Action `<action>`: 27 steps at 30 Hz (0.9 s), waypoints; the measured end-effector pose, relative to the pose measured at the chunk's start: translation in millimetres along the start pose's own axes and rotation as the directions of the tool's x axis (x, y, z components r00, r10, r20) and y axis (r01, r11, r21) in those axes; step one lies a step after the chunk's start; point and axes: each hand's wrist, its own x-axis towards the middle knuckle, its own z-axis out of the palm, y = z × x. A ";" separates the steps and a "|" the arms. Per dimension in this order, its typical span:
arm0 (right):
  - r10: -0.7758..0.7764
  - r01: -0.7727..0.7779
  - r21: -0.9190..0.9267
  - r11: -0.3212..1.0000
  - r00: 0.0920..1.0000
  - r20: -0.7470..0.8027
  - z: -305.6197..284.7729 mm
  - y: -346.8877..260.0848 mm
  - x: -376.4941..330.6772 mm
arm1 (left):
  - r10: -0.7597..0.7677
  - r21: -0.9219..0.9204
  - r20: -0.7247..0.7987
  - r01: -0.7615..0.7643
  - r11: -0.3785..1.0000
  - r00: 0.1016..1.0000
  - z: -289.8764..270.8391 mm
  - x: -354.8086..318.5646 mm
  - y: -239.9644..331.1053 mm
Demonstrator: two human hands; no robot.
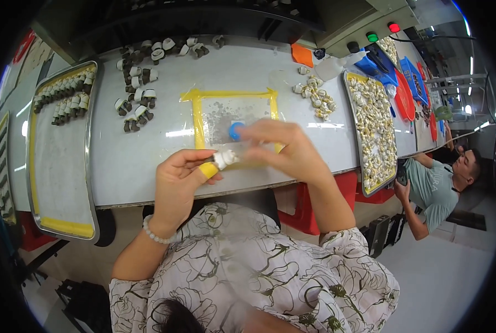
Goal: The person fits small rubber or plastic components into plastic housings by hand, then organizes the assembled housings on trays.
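Note:
Near the table's front edge, my left hand [181,175] is closed round a small white figurine part [224,159] with a dark end. Yellow tape wraps that hand's thumb. Just right of the part is my right hand [286,147], its fingers smeared by motion, so I cannot tell whether they hold anything. By its fingertips shows a small round blue thing [236,131], over a wet-spotted patch framed with yellow tape [198,119]. Several loose white-and-dark parts [142,95] lie on the table to the left. A pile of cream-and-yellow pieces [318,97] lies to the right.
On the left, a metal tray [92,166] carries rows of white-and-dark parts. Another tray [364,191] on the right is full of cream-and-yellow pieces. Behind the pile stands a whitish bottle [331,67] near an orange scrap [301,55]. A co-worker [439,188] sits at far right.

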 end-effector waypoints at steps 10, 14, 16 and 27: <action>-0.242 0.001 -0.753 0.658 0.947 -0.211 -73.3 71.3 14.4 | 0.631 0.624 -0.317 -0.345 0.701 0.708 -115.9 -20.1 118.2; -0.241 -0.005 -0.704 0.711 0.938 -0.250 -60.0 61.1 15.0 | 0.763 0.872 -0.293 -0.166 0.461 0.576 -188.6 -14.6 153.6; -0.180 -0.027 -0.568 0.823 0.935 -0.306 -51.3 54.8 11.1 | 0.767 0.945 -0.296 0.062 0.320 0.569 -210.1 -8.3 163.4; -0.092 -0.060 -0.575 0.816 0.968 -0.232 -25.7 41.5 -18.0 | 0.712 0.979 -0.203 0.127 0.160 0.672 -241.4 26.9 166.1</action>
